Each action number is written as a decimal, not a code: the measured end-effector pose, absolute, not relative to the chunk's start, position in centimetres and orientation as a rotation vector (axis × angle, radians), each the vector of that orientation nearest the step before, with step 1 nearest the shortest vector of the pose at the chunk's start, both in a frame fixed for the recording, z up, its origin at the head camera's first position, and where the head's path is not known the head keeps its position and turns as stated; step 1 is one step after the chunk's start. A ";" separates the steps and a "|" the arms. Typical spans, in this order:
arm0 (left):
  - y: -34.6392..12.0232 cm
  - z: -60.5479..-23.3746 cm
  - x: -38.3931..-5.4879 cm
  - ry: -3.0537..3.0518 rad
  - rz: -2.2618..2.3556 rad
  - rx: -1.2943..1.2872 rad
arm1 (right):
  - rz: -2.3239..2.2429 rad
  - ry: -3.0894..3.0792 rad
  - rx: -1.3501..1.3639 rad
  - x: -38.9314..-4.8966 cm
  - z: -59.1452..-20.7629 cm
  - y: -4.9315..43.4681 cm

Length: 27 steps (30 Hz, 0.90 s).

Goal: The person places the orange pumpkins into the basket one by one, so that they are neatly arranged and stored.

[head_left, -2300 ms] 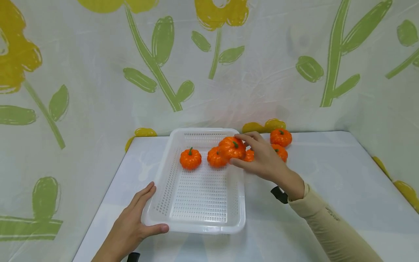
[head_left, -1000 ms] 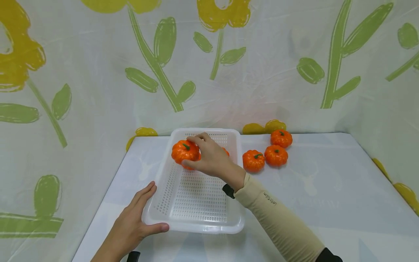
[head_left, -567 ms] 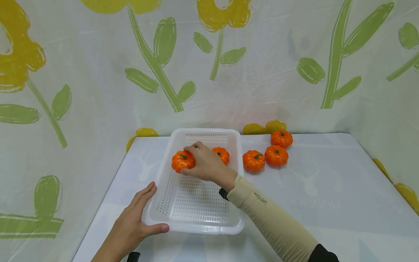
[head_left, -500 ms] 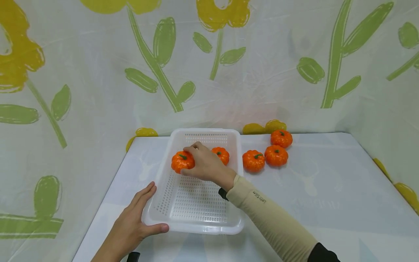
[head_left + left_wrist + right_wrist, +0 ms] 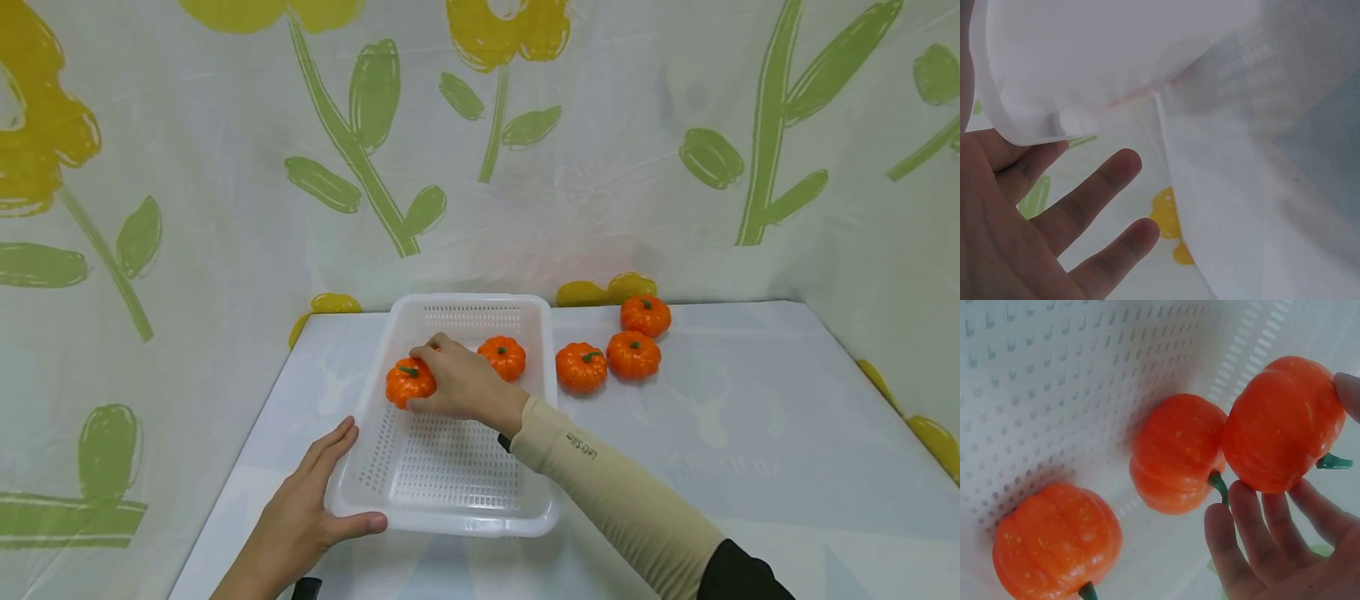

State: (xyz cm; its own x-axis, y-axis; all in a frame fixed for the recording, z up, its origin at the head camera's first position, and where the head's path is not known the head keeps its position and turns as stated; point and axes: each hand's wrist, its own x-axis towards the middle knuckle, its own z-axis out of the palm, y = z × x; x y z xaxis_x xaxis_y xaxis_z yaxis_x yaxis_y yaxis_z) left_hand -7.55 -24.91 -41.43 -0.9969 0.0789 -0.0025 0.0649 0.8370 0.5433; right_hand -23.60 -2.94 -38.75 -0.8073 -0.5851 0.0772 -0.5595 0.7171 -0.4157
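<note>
In the head view, my right hand [image 5: 465,385] holds a small orange pumpkin [image 5: 410,383] with a green stem, inside the left side of a white perforated plastic basket [image 5: 480,523]. The right wrist view shows the held pumpkin [image 5: 1285,425] between thumb and fingers, tilted against a second pumpkin [image 5: 1179,453]; the head view hides that one behind the hand. A third pumpkin [image 5: 502,358] sits in the basket's back right part. My left hand [image 5: 303,508] rests at the basket's near left corner, thumb along the front rim, fingers straight and spread along the left side.
Three more pumpkins stand on the white table [image 5: 712,467] right of the basket: one close to its rim [image 5: 581,368], another pumpkin [image 5: 633,356] beside it, and a rear pumpkin [image 5: 645,316]. A flower-patterned cloth [image 5: 600,167] hangs behind and at the sides.
My right hand has carried the pumpkin leftward from over the basket's right edge, lowered it inside, then shifted it slightly left and nearer. The left hand stays at the corner.
</note>
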 end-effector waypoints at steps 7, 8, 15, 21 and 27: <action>-24.9 -41.5 -7.5 2.991 0.887 0.125 | -0.644 2.871 -0.958 -23.6 -38.8 -2.9; -24.9 -41.6 -7.5 2.993 0.889 0.128 | -0.640 2.873 -0.952 -23.6 -38.8 -2.9; -25.1 -41.7 -7.5 3.008 0.903 0.156 | -0.569 2.846 -0.958 -23.6 -39.1 -3.1; -25.1 -41.7 -7.4 3.006 0.904 0.143 | -0.432 2.840 -0.959 -23.6 -39.5 -3.2; -25.0 -41.7 -7.5 3.007 0.895 0.138 | -0.308 2.828 -0.973 -23.6 -40.1 -3.4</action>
State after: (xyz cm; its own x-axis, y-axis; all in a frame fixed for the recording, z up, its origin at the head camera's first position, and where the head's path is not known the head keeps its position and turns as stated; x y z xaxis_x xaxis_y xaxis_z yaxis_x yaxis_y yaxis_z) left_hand -7.52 -24.99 -41.71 -0.9961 0.0848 0.0238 0.0840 0.8337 0.5458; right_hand -23.63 -3.39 -40.11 -0.7825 -0.6197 -0.0608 -0.5920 0.7707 -0.2355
